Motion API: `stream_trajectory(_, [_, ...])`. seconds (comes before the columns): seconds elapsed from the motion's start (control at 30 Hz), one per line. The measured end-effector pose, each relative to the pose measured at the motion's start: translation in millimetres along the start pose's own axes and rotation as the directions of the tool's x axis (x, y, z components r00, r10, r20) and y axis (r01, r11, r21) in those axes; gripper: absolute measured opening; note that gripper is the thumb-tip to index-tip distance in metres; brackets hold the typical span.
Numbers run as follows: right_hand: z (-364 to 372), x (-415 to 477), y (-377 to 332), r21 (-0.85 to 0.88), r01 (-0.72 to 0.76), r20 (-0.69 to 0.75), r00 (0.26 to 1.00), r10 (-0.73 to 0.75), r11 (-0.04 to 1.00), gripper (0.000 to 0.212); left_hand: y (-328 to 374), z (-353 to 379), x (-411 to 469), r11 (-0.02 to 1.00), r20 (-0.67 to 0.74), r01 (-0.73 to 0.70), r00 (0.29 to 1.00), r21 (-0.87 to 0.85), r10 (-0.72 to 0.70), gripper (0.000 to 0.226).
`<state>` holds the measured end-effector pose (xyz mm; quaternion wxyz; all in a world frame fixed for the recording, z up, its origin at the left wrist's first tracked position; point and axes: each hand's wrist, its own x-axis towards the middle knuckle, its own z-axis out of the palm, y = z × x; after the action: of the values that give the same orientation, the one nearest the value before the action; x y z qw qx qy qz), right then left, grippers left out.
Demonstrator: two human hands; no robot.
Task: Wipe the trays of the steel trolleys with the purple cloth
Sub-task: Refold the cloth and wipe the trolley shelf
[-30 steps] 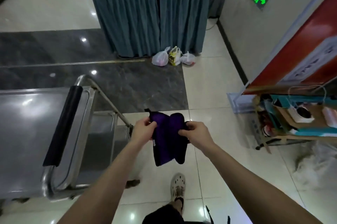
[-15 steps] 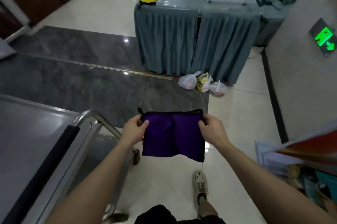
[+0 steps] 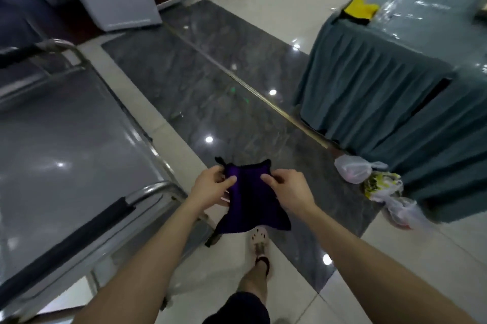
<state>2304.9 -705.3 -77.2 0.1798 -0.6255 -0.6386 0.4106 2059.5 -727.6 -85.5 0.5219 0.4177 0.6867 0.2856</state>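
Two hands are on the purple cloth (image 3: 250, 207) right now. The left hand (image 3: 210, 188) pinches its upper left edge with the thumb on top, and the right hand (image 3: 288, 192) pinches the upper right, fingers curled in on both. The cloth hangs between them in mid-air over the floor. It's bunched in the middle with the lower corners flaring out, just off the near end of the steel trolley (image 3: 155, 188).

To me this looks like the get-the-cloth-ready step, with no wiping started yet. My tip is to fold it into a flat pad, not a wad, so the whole palm can press on it. Then swing left to the top tray (image 3: 66, 144) and start at the far end. Work back towards the black-gripped handle (image 3: 87, 229) in overlapping strokes. Go along the raised rim and into the corners too, since I'd guess that's where grime sits. Whatever's under the top tray is hard to make out from this angle.
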Motion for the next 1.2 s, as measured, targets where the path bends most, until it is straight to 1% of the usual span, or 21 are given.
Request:
stream_trajectory(0.1, [12.1,69.7,-29.5,0.168,-0.012,0.180,0.984,-0.019,0.986,0.034,26.7,-3.0,54.5,0.994,0.028,-0.013,0.999,-0.110,0.017,0.019])
stream_trajectory(0.17, [11.9,113.6,-51.1,0.154,0.000,0.235,0.971,-0.036,0.988,0.039,44.1,-11.8,88.2,0.986,0.053,-0.003,0.999,-0.167,0.012,0.014])
stream_trajectory(0.23, [7.0,151.7,-71.8,0.068,0.046,0.238,0.969,-0.061,0.997,0.055,60.3,-28.0,111.6,0.975,0.112,0.027,0.994,-0.221,-0.002,0.037])
stream_trajectory(0.27, [4.6,171.5,-80.3,0.040,0.066,0.230,0.970,-0.073,0.997,0.058,68.3,-37.6,122.5,0.973,0.147,0.025,0.989,-0.229,0.009,0.048])
stream_trajectory(0.37, [0.9,232.1,-108.0,-0.036,0.142,0.245,0.961,-0.129,0.989,0.038,90.6,-69.3,148.2,0.973,0.211,0.011,0.977,-0.231,0.040,0.061])
stream_trajectory(0.43, [3.5,271.9,-123.3,-0.096,0.229,0.300,0.935,-0.191,0.969,0.020,96.6,-86.2,165.0,0.959,0.108,0.034,0.994,-0.283,-0.003,0.058])
stream_trajectory(0.5, [9.4,310.9,-138.7,-0.131,0.298,0.386,0.894,-0.228,0.946,0.021,90.2,-99.8,183.0,0.945,-0.132,0.055,0.986,-0.321,-0.103,0.048])
stream_trajectory(0.57, [18.7,347.9,-153.0,-0.083,0.289,0.493,0.844,-0.213,0.954,0.024,73.3,-106.0,198.6,0.941,-0.316,0.100,0.926,-0.323,-0.207,0.042])
stream_trajectory(0.63, [31.1,383.2,-167.6,0.063,0.195,0.586,0.786,-0.195,0.979,0.026,55.4,-102.6,212.5,0.891,-0.403,0.177,0.843,-0.419,-0.357,0.047])
stream_trajectory(0.67, [37.1,398.3,-175.5,0.142,0.109,0.627,0.759,-0.174,0.984,0.025,50.0,-96.6,217.3,0.819,-0.405,0.204,0.789,-0.536,-0.462,0.057])
stream_trajectory(0.7, [41.3,411.5,-184.5,0.207,0.008,0.668,0.729,-0.148,0.978,0.023,45.3,-89.4,221.1,0.689,-0.348,0.222,0.733,-0.690,-0.585,0.072])
stream_trajectory(0.73, [46.0,422.9,-193.6,0.243,-0.089,0.710,0.695,-0.115,0.966,0.023,41.1,-80.5,224.0,0.492,-0.217,0.222,0.696,-0.842,-0.685,0.085])
stream_trajectory(0.77, [51.8,432.8,-201.2,0.252,-0.172,0.746,0.661,-0.078,0.952,0.022,37.4,-69.2,225.1,0.255,-0.053,0.174,0.721,-0.951,-0.691,0.092])
stream_trajectory(0.8, [58.5,440.3,-206.2,0.241,-0.238,0.775,0.630,-0.039,0.941,0.021,34.5,-56.4,226.4,0.051,0.047,0.099,0.790,-0.994,-0.612,0.093])
stream_trajectory(0.83, [66.1,445.7,-209.5,0.221,-0.287,0.802,0.598,-0.006,0.932,0.020,34.3,-44.6,228.4,-0.074,0.053,0.016,0.839,-0.997,-0.541,0.088])
stream_trajectory(0.87, [74.9,449.7,-212.6,0.197,-0.317,0.830,0.557,0.014,0.928,0.018,35.6,-36.1,230.6,-0.133,0.001,-0.082,0.845,-0.988,-0.535,0.080])
stream_trajectory(0.93, [92.7,451.1,-217.3,0.147,-0.364,0.884,0.465,0.043,0.920,0.014,42.5,-26.9,233.9,-0.137,-0.131,-0.283,0.752,-0.949,-0.646,0.066])
stream_trajectory(1.03, [120.3,439.3,-219.4,0.062,-0.417,0.930,0.354,0.099,0.907,0.020,43.8,-23.5,226.2,-0.093,-0.271,-0.545,0.550,-0.833,-0.790,0.057])
stream_trajectory(1.07, [130.8,435.2,-219.8,0.034,-0.411,0.939,0.326,0.112,0.911,0.027,40.7,-23.8,219.7,-0.043,-0.302,-0.587,0.476,-0.808,-0.826,0.059])
stream_trajectory(1.13, [152.9,428.3,-219.2,-0.032,-0.344,0.936,0.319,0.148,0.939,0.039,33.8,-22.6,206.8,0.096,-0.350,-0.584,0.339,-0.806,-0.873,0.063])
stream_trajectory(1.2, [173.1,425.4,-214.8,-0.091,-0.233,0.930,0.327,0.166,0.968,0.037,28.6,-23.0,198.7,0.205,-0.381,-0.517,0.260,-0.831,-0.887,0.064])
